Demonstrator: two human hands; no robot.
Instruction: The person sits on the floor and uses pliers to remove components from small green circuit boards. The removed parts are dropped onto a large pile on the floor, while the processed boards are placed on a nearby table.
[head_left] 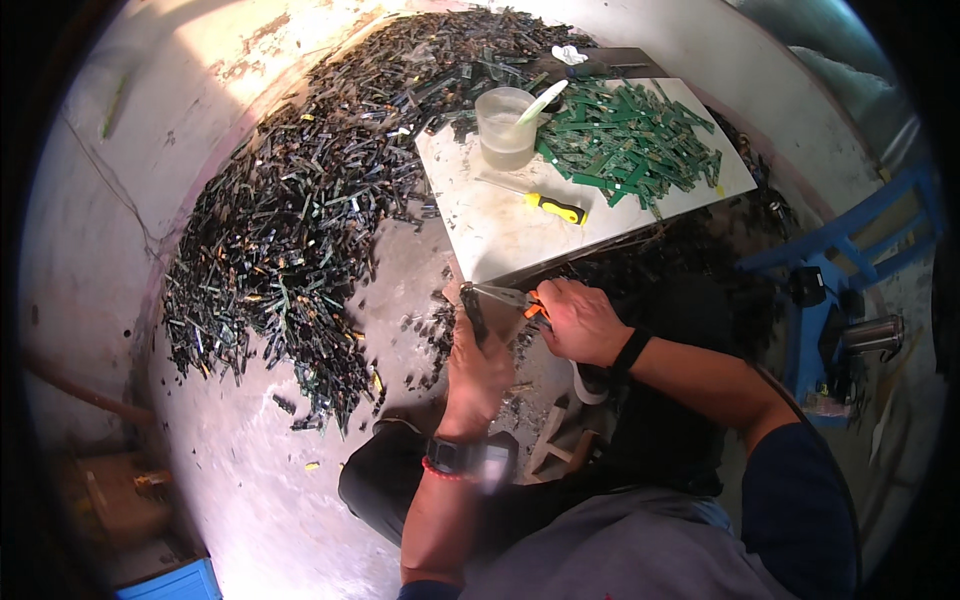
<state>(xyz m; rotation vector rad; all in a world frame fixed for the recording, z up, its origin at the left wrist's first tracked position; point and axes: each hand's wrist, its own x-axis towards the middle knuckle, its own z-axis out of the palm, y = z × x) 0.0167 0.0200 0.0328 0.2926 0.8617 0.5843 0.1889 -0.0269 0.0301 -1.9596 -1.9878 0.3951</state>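
Observation:
My left hand (476, 368) is closed around a small dark strip-shaped part (472, 312) and holds it upright near the front corner of a white board (465, 215). In my right hand (585, 322) is a pair of pliers (507, 295) with orange handles. The jaws of the pliers reach left to the upper end of the dark part; whether they grip it is too small to tell. On the board lie a yellow-and-black screwdriver (556, 208) and a heap of narrow green circuit boards (630, 145). A translucent plastic cup (504, 135) stands beside them, with a pale green-white stick-like tool (543, 101) leaning in it.
A large pile of dark strips (280, 230) spreads over the floor at the left and back. To the right stands a blue chair (850, 250) with a metal mug (873, 334). White crumpled paper (569, 54) lies behind the board. A blue container (175, 582) shows at the lower left.

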